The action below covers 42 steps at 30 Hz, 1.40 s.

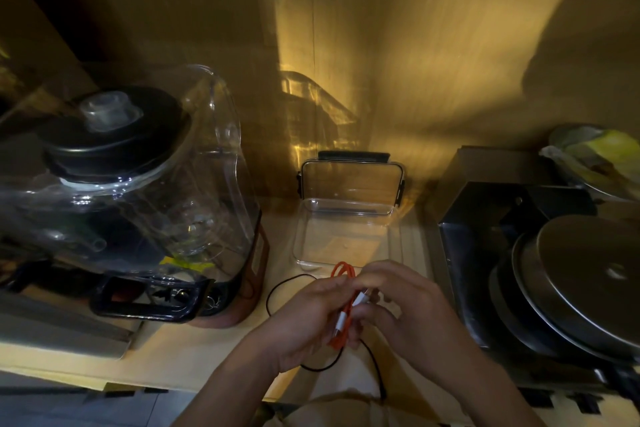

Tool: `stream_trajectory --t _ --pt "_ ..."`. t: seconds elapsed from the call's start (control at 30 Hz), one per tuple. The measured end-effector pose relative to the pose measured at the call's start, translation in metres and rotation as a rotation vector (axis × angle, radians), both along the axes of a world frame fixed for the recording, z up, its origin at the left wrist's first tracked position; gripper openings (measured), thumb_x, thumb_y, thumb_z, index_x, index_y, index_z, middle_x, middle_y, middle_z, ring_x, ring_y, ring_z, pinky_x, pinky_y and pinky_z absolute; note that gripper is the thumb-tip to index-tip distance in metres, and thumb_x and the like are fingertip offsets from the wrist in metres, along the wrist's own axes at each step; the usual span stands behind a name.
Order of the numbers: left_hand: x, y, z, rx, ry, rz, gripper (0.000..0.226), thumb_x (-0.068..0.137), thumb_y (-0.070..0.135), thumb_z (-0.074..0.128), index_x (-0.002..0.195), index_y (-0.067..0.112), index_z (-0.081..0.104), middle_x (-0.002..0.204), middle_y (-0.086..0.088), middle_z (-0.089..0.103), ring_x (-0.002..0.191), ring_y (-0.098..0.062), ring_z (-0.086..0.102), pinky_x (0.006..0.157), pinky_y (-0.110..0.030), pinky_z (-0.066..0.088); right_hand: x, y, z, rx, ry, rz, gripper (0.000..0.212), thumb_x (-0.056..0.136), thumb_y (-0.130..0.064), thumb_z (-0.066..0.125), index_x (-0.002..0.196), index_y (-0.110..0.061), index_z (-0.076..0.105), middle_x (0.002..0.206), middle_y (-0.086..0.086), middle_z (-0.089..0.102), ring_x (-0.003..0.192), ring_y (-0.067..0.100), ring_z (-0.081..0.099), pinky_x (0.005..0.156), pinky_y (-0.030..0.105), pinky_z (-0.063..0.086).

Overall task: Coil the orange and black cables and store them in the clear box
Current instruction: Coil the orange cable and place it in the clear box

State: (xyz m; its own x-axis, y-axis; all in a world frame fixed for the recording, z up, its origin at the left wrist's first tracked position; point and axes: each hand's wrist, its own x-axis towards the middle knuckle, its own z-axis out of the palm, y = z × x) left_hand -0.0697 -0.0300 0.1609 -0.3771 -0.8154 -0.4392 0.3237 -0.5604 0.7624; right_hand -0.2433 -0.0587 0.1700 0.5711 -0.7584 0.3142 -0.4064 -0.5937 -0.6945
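Observation:
The orange cable [343, 270], folded into a short bundle with white plugs, is held between my left hand [304, 319] and my right hand [401, 308] above the wooden counter. Both hands grip it, loops sticking out above and below the fingers. The thin black cable [277, 288] lies loose on the counter, curving out left of my hands and running under them toward the front edge. The clear box [346, 236] stands just beyond my hands, open and with nothing inside, its lid [351, 180] tilted up against the wall.
A large blender [138, 201] with a clear jug and black lid fills the left side. To the right sits a dark metal stand with stacked steel lids and pans [581, 284]. A wooden wall [381, 62] closes the back.

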Motion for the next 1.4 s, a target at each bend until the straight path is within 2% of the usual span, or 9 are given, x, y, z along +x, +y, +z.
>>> stream_trajectory --t 0.27,0.37,0.47,0.7,0.8,0.9,1.1,1.23,1.4 --pt "0.001 0.000 0.001 -0.018 -0.014 -0.063 0.030 0.096 0.037 0.048 0.093 0.009 0.060 0.063 -0.002 0.046 0.055 -0.015 0.039 0.054 -0.026 0.039 0.001 -0.003 -0.004 0.053 0.003 -0.140 0.033 0.072 -0.048 0.069 0.100 -0.030 0.069 0.094 -0.018 0.064 0.090 0.002 0.057 0.076 0.009 0.039" --pt "0.003 -0.002 -0.001 0.006 0.017 -0.051 0.030 0.096 0.040 0.050 0.076 0.019 0.059 0.062 0.000 0.039 0.055 -0.014 0.030 0.053 -0.025 0.030 0.002 -0.004 -0.004 0.085 -0.046 -0.161 0.027 0.073 -0.042 0.074 0.097 -0.033 0.068 0.090 -0.018 0.064 0.088 0.005 0.059 0.074 0.010 0.039" --pt "0.006 -0.004 -0.004 0.048 0.066 -0.030 0.033 0.096 0.045 0.051 0.082 0.015 0.057 0.062 -0.001 0.032 0.055 -0.014 0.023 0.051 -0.024 0.026 0.001 -0.007 -0.004 0.148 -0.071 -0.203 0.027 0.077 -0.026 0.079 0.098 -0.035 0.066 0.095 -0.021 0.064 0.092 0.006 0.061 0.074 0.012 0.043" --pt "0.016 -0.009 -0.010 0.102 0.425 -0.014 0.047 0.089 0.060 0.047 0.082 0.014 0.054 0.055 0.005 0.026 0.048 -0.007 0.023 0.044 -0.017 0.028 0.002 -0.011 -0.014 0.623 -0.121 -0.379 0.039 0.088 -0.039 0.060 0.127 -0.036 0.054 0.118 -0.020 0.061 0.111 -0.002 0.056 0.090 0.019 0.046" --pt "0.020 -0.010 -0.018 0.108 0.623 -0.004 0.048 0.088 0.060 0.053 0.090 0.012 0.054 0.057 0.006 0.030 0.049 -0.006 0.023 0.047 -0.017 0.031 0.005 -0.009 -0.023 0.923 -0.192 -0.373 0.030 0.096 -0.032 0.053 0.126 -0.029 0.057 0.107 -0.009 0.070 0.100 0.008 0.067 0.091 0.030 0.053" --pt "0.022 -0.011 -0.023 0.080 0.721 0.003 0.045 0.094 0.050 0.052 0.104 0.007 0.055 0.062 0.004 0.038 0.054 -0.007 0.028 0.054 -0.020 0.036 0.006 -0.006 -0.029 1.084 -0.345 -0.344 0.021 0.099 -0.020 0.050 0.112 -0.018 0.066 0.088 0.002 0.074 0.079 0.018 0.072 0.074 0.037 0.059" --pt "0.022 -0.010 -0.033 0.043 0.549 0.108 0.050 0.097 0.029 0.057 0.131 -0.007 0.053 0.071 0.001 0.041 0.063 -0.010 0.040 0.066 -0.026 0.041 0.005 -0.010 -0.039 1.072 -0.441 -0.400 0.021 0.099 -0.008 0.049 0.103 -0.014 0.070 0.074 0.008 0.067 0.058 0.016 0.061 0.055 0.030 0.053" --pt "0.022 -0.017 -0.037 0.110 0.386 0.205 0.046 0.100 0.026 0.047 0.130 -0.007 0.054 0.068 -0.002 0.043 0.061 -0.013 0.045 0.069 -0.033 0.049 -0.001 -0.019 -0.038 1.016 -0.422 -0.404 0.021 0.099 -0.006 0.048 0.104 -0.009 0.068 0.069 0.007 0.066 0.053 0.014 0.061 0.054 0.028 0.052" --pt "0.014 -0.029 -0.047 0.116 -0.101 0.334 0.033 0.101 0.027 0.046 0.115 0.001 0.060 0.071 -0.010 0.055 0.065 -0.026 0.056 0.067 -0.040 0.057 -0.001 -0.029 -0.039 0.923 -0.346 -0.394 0.023 0.099 -0.014 0.049 0.103 -0.020 0.071 0.070 0.003 0.066 0.063 0.015 0.064 0.063 0.028 0.055"
